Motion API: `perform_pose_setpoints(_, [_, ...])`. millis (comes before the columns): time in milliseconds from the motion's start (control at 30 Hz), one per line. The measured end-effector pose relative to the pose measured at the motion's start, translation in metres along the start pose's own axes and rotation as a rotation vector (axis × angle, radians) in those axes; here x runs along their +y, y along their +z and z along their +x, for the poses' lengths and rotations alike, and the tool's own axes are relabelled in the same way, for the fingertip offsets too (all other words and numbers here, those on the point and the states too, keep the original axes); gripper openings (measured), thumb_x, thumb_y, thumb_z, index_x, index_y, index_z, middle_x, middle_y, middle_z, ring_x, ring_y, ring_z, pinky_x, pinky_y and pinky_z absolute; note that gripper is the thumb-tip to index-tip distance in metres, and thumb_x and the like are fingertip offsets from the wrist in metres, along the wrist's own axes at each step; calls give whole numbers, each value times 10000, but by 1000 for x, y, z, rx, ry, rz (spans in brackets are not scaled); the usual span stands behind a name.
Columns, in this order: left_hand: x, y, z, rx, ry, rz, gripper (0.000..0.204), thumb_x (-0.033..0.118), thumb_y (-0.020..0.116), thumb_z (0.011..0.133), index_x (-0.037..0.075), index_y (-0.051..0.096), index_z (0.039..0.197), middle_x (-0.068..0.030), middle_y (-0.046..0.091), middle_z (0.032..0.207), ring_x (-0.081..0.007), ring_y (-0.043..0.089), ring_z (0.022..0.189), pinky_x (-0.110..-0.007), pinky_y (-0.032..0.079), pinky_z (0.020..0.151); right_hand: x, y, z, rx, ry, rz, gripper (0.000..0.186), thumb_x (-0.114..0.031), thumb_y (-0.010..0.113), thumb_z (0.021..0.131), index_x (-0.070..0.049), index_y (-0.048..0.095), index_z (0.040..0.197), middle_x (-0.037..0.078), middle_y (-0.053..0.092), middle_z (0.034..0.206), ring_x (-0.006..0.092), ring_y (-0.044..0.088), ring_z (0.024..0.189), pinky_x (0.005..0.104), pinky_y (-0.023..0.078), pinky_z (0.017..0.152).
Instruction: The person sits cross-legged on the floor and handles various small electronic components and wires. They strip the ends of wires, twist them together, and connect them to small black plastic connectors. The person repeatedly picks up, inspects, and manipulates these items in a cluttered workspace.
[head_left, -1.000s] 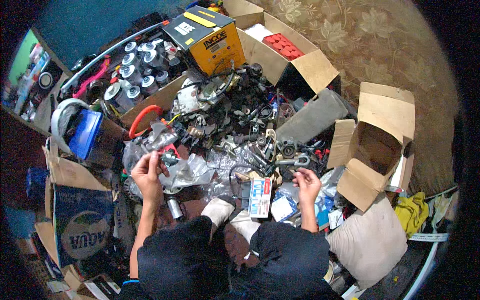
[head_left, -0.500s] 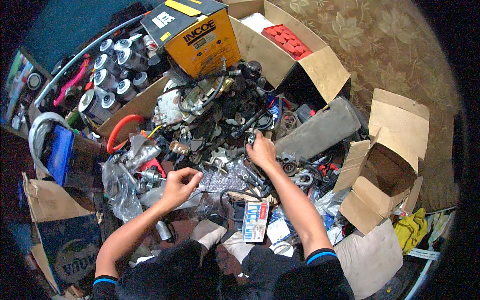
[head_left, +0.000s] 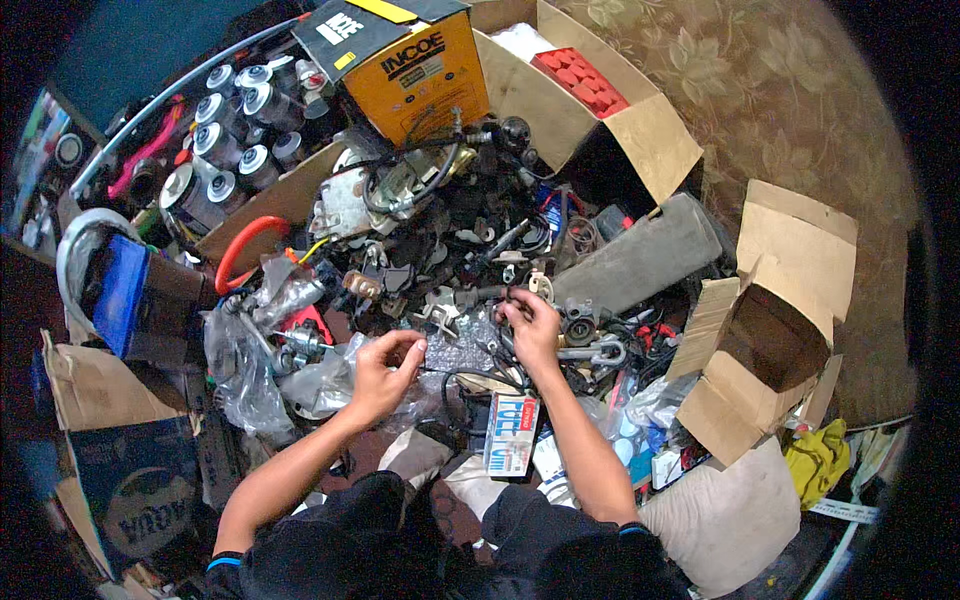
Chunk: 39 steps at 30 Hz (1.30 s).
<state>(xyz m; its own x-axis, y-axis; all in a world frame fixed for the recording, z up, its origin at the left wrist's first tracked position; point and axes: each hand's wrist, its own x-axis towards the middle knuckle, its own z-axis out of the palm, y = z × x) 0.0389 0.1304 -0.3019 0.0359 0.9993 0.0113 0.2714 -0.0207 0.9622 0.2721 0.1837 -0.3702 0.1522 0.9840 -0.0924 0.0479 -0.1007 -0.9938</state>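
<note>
My right hand is over the middle of a heap of metal parts. Its thumb and fingers pinch together at a small dark piece too small to name. Just beyond its fingertips lies a pale, roundish part. My left hand hovers nearer to me and to the left, fingers curled toward the thumb, with nothing visible in them. Between the hands lies bubble wrap, with a metal bracket at its far edge. A small white, blue and red carton stands below my right hand.
A yellow-orange box stands at the back, beside a carton of red pieces. Several clear-walled canisters fill the far left. A long grey slab lies right of the heap. An open cardboard box stands farther right.
My right hand has drawn back toward me, fingers now pinched lower over the heap. My left hand has shifted slightly right. The view has moved a little.
</note>
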Motion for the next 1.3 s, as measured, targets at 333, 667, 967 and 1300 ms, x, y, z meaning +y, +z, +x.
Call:
perform_pose_setpoints(333, [55, 28, 9, -448, 591, 342, 448, 248, 696, 775, 48, 569, 1155, -127, 552, 1189, -334, 454, 1214, -484, 370, 1004, -97, -29, -83, -166, 119, 491, 179, -50, 566, 899, 25, 530, 1057, 123, 618, 833, 239, 646, 734, 358, 547, 710])
perform_pose_setpoints(667, [33, 11, -5, -587, 736, 517, 240, 182, 728, 742, 58, 524, 719, -91, 534, 696, -269, 571, 696, -385, 471, 684, -85, -44, -101, 264, 254, 908, 202, -222, 487, 973, -62, 521, 1091, 0, 399, 620, 131, 412, 495, 302, 407, 506])
perform_pose_setpoints(967, [39, -33, -16, -562, 546, 523, 314, 206, 780, 724, 57, 526, 617, -69, 477, 563, -244, 502, 571, -372, 382, 468, -47, -111, -114, 504, 279, 912, 315, -341, 436, 992, -108, 522, 1187, -40, 286, 591, 73, 237, 436, 240, 213, 387])
perform_pose_setpoints(1300, [57, -64, -31, -722, 513, 577, 257, 240, 734, 776, 59, 592, 659, -37, 562, 631, -211, 547, 719, -355, 366, 689, -53, -153, -124, 699, 318, 799, 440, -466, 401, 983, -63, 522, 1110, -39, 302, 546, 66, 205, 393, 231, 173, 371])
